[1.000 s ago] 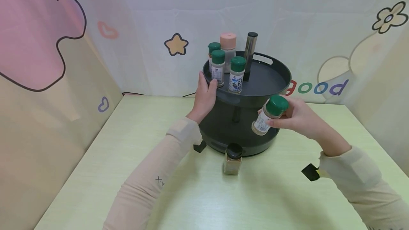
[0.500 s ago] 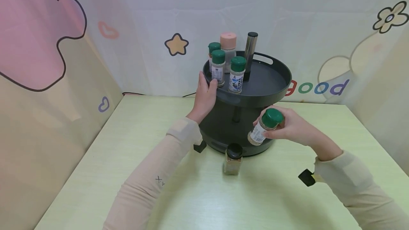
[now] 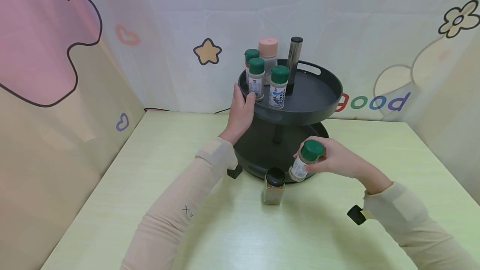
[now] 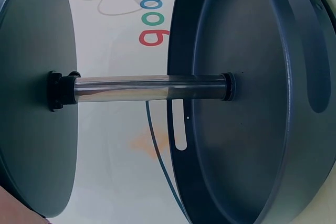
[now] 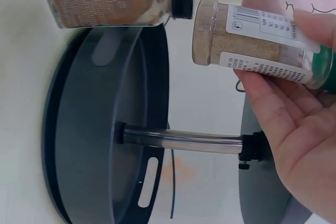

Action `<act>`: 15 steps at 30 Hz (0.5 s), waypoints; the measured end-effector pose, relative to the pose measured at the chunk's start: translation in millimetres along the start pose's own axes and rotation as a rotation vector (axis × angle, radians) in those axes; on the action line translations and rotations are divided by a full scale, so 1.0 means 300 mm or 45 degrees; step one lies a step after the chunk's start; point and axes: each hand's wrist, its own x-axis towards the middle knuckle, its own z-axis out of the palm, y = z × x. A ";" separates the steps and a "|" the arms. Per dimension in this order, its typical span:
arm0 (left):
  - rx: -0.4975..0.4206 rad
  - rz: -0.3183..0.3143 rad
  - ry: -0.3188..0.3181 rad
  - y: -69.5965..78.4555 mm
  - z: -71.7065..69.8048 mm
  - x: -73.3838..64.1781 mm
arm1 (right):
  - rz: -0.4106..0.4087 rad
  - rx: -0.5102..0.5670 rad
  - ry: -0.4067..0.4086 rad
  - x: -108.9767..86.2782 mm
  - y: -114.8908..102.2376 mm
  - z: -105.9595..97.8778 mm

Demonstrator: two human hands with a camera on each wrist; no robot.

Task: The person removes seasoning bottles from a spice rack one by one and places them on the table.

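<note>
Tilted in my right hand (image 3: 339,158) is a green-capped spice jar (image 3: 306,159), held between thumb and fingers in front of the lower tray's front edge. The right wrist view shows brown powder and a white label on this spice jar (image 5: 252,40). My left hand (image 3: 240,111) grips the left rim of the upper tray of a dark two-tier turntable rack (image 3: 315,91), with the thumb over the rim near a green-capped jar (image 3: 256,79). A square glass jar with a black lid (image 3: 273,186) stands upright on the table, just left of the held jar.
On the upper tray stand another green-capped jar (image 3: 278,87), a third one behind at the left, a pink-capped bottle (image 3: 268,59) and the metal post (image 3: 294,61). The lower tray (image 3: 258,141) is bare where it shows. A patterned cloth (image 3: 168,53) hangs behind the table.
My right hand has come down and slightly left with the spice jar, from beside the upper tray to the lower tray's front edge. The left hand keeps its place on the rim.
</note>
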 end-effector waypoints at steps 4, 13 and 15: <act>0.001 0.004 0.002 0.000 0.000 0.000 | 0.024 0.022 -0.025 0.002 0.018 0.010; -0.001 0.001 0.005 -0.003 0.000 0.002 | 0.024 0.042 -0.046 0.008 0.063 0.034; -0.001 0.000 0.004 -0.004 0.001 0.003 | 0.018 0.052 -0.051 0.010 0.070 0.038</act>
